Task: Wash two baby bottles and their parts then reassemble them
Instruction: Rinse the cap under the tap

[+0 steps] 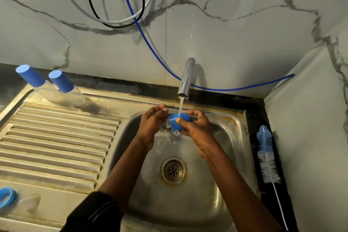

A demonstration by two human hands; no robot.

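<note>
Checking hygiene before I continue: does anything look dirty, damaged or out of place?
Rusty-brown staining runs along the sink rim and around the drain. A blue ring lies loose on the drainboard. The blue cap under the tap looks intact.

Right hand (195, 125) pinches cap (172, 123) — left hand (151, 121) cupped.

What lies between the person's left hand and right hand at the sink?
In the head view, a blue bottle part lies between the left hand and the right hand, which pinches it under the running tap.
</note>
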